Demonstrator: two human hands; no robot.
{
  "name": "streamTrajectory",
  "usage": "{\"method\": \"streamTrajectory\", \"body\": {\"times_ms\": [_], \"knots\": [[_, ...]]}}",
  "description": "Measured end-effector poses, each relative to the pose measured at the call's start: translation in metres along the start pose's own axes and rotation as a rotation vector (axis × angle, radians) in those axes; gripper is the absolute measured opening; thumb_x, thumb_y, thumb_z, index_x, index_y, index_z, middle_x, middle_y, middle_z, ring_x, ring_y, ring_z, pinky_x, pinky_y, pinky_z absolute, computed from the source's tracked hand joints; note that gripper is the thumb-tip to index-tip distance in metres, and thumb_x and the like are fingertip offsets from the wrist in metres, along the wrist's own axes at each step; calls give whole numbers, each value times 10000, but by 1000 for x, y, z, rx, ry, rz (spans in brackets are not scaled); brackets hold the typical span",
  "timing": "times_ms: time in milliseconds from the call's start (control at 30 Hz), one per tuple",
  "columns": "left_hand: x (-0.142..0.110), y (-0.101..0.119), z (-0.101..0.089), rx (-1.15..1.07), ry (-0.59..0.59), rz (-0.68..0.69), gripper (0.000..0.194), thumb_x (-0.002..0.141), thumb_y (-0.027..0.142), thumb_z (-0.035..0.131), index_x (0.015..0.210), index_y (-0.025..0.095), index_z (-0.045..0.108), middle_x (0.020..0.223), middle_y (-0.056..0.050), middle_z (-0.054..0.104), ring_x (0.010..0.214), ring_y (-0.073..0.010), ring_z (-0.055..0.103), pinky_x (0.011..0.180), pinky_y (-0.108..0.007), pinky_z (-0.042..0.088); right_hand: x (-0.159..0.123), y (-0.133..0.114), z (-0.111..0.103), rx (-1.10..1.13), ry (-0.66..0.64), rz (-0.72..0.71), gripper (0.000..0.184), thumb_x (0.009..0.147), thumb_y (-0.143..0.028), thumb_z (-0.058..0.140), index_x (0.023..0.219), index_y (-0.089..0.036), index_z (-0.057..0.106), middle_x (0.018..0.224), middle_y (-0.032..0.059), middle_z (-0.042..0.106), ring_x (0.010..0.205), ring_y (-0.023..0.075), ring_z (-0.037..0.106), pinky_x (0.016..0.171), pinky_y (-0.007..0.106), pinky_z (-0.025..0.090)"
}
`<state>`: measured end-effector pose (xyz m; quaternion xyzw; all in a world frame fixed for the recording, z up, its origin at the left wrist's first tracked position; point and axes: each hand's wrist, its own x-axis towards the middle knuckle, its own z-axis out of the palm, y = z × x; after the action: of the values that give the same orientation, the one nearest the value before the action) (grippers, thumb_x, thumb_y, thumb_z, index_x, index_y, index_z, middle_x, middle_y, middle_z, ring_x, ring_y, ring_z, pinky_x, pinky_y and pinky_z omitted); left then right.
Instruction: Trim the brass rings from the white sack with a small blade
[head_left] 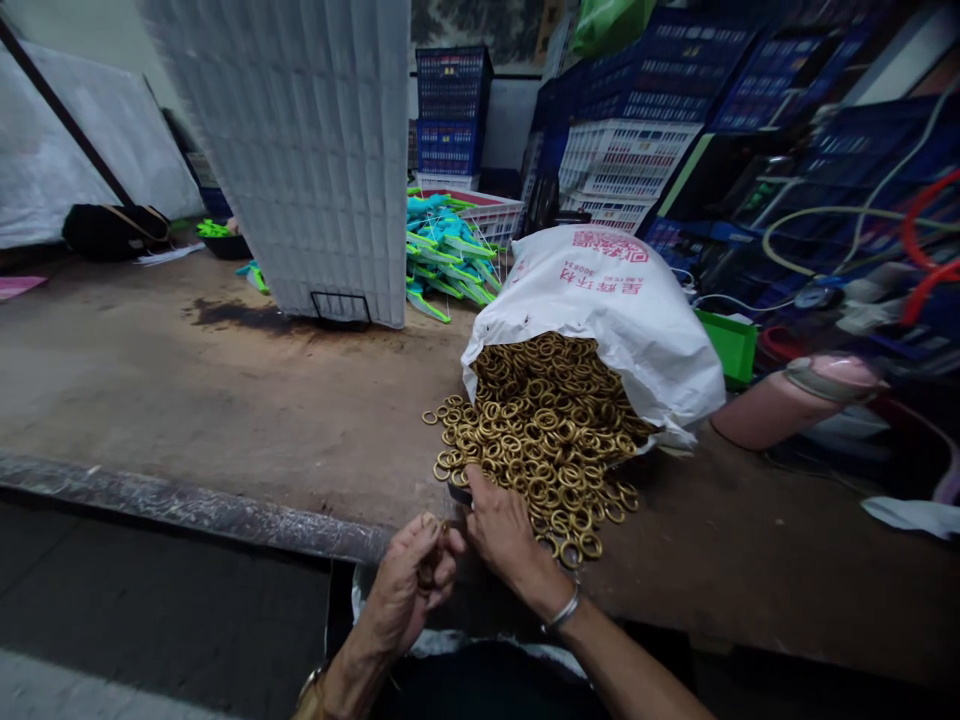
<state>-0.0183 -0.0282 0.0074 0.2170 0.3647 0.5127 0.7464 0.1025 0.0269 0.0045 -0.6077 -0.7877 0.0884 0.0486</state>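
Gold-coloured metal rings (551, 430) spill out of a white woven sack (600, 285) lying on its side, mouth facing me. My left hand (416, 575) is just beyond the table's front edge, fingers curled closed around gold-coloured rings, which show only in part between thumb and fingers. Right beside it, my right hand (504, 530) lies at the near left side of the pile. Its index finger touches the rings and the other fingers are bent. A small dark strip (459, 493) sticks out by its fingertips; what it is I cannot make out.
A tall grey-white padded panel (322, 180) stands on the brown table (225, 400). Behind are blue-green plastic pieces (446, 250) and stacked crates (630, 155). To the right are a pink bottle (795, 400), a green box (727, 345) and hoses (926, 240).
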Motion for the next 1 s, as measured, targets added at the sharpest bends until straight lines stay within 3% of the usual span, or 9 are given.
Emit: {"method": "streamTrajectory", "body": {"times_ms": [167, 267, 400, 467, 567, 667, 767, 867, 1000], "knots": [[4, 3, -8, -86, 2, 6, 89, 791, 264, 497, 783, 177, 479, 694, 0, 546, 412, -37, 374, 344, -143, 220, 10, -8, 5, -148, -20, 37, 229, 781, -95, 397, 968, -196, 481, 752, 71, 633, 692, 183, 591, 564, 251, 293], [6, 5, -12, -163, -27, -44, 174, 762, 242, 526, 927, 195, 491, 679, 6, 538, 434, -48, 404, 353, -141, 231, 10, -3, 9, -104, -18, 26, 207, 786, -98, 390, 933, -201, 493, 766, 61, 630, 687, 175, 584, 560, 249, 284], [10, 8, -12, -254, 3, -96, 180, 705, 284, 606, 783, 151, 511, 690, -5, 532, 510, -62, 461, 363, -132, 247, 8, 10, 4, 146, -13, -27, 211, 723, -94, 438, 904, -191, 490, 729, 21, 602, 650, 144, 543, 562, 234, 282], [13, 9, -9, -242, 50, -87, 226, 672, 301, 646, 699, 146, 484, 689, -5, 536, 523, -65, 474, 359, -127, 249, 5, 14, -4, 382, -11, -45, 111, 762, -144, 418, 839, -188, 485, 688, -4, 562, 619, 117, 502, 564, 216, 292], [18, 8, -4, -128, 80, -47, 252, 658, 306, 666, 714, 161, 468, 664, 13, 534, 522, -68, 480, 355, -125, 267, -2, 18, -17, 792, -123, -52, 157, 833, -274, 361, 737, -187, 450, 619, -38, 475, 555, 87, 427, 530, 188, 302], [21, 3, 1, 59, 94, 40, 291, 674, 353, 646, 846, 183, 483, 601, 47, 513, 461, -61, 446, 343, -129, 280, -11, 21, -25, 1068, -282, -27, 188, 827, -344, 391, 739, -186, 439, 563, -62, 428, 505, 73, 374, 497, 178, 295], [23, -3, 5, 272, 101, 83, 339, 693, 401, 612, 917, 174, 499, 499, 79, 462, 375, -43, 360, 326, -134, 260, -18, 23, -24, 1185, -316, -16, 202, 813, -365, 426, 734, -180, 442, 546, -64, 440, 494, 66, 356, 490, 177, 286], [22, -7, 8, 402, 109, 76, 269, 703, 407, 596, 775, 160, 514, 424, 100, 391, 339, -25, 283, 330, -137, 217, -22, 22, -19, 1231, -317, 56, 211, 801, -378, 435, 714, -186, 428, 503, -79, 417, 441, 54, 315, 447, 172, 254], [22, -11, 10, 450, 122, 163, 278, 689, 412, 607, 681, 157, 496, 433, 98, 386, 357, -21, 283, 355, -144, 212, -24, 20, -12, 1261, -327, 176, 232, 796, -416, 406, 721, -197, 414, 471, -94, 395, 370, 46, 257, 385, 172, 205]]}}
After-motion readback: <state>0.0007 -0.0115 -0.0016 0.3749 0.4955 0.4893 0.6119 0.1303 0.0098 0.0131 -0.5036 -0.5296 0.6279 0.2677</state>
